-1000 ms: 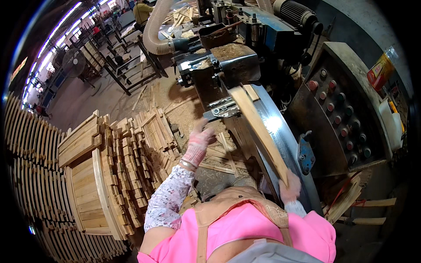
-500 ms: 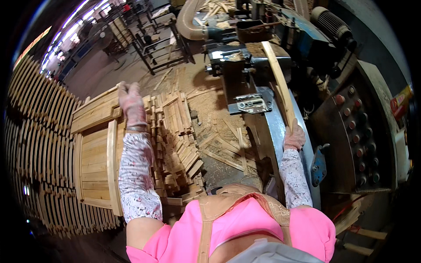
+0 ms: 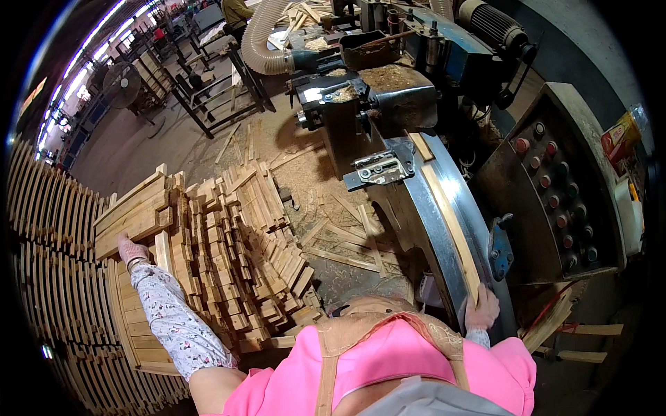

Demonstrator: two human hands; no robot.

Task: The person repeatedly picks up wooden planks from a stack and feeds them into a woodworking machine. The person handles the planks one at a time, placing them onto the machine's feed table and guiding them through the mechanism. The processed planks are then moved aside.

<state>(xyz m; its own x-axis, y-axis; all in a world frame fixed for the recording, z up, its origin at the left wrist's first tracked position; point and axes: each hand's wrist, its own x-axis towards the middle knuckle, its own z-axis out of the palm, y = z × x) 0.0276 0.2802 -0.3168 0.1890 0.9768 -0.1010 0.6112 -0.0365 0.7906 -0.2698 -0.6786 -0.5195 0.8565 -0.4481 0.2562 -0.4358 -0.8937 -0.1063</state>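
My right hand [image 3: 481, 309], gloved, is closed round the near end of a long, slightly curved wooden strip [image 3: 449, 225]. That strip lies along the shiny metal bed [image 3: 454, 187] of a woodworking machine. Ahead of its far end, a shorter wooden piece [image 3: 420, 147] rests on the bed beside a metal guide block [image 3: 380, 168]. On the left, my gloved left hand [image 3: 133, 250] grips the near edge of a wooden strip [image 3: 135, 232] on top of the stack; its fingertips are partly hidden. Stacked wooden pieces [image 3: 229, 256] stand right of that hand.
Slatted wood stacks [image 3: 48, 277] line the far left. A control panel with buttons [image 3: 555, 187] stands right of the bed, near a blue bracket [image 3: 499, 249]. Loose offcuts [image 3: 343, 253] and sawdust cover the floor. A ribbed hose [image 3: 260, 41] and a motor [image 3: 494, 24] are at the back.
My right hand has come nearer to me, and the strip now lies lower along the bed. My left hand has moved left and nearer over the stack. The view has shifted.
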